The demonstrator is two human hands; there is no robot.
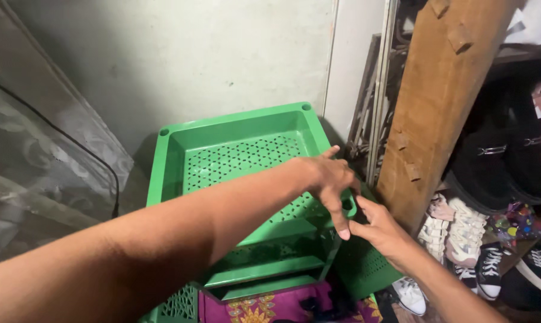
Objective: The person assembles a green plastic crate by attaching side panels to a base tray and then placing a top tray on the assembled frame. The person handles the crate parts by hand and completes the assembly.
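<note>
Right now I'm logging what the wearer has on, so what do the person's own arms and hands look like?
Both arms are bare as far as the picture shows: no sleeves, gloves, watch or bracelet in view. The left arm fills the lower left of the frame, bare from near the camera down to the left hand. The right hand and its forearm are bare too. No rings show on the fingers.

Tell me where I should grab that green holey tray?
Probably by the raised rim of the green tray, coming from the near right corner, where the left hand and right hand already meet. The rim is a firm lip; the perforated floor gives no hold.
</note>
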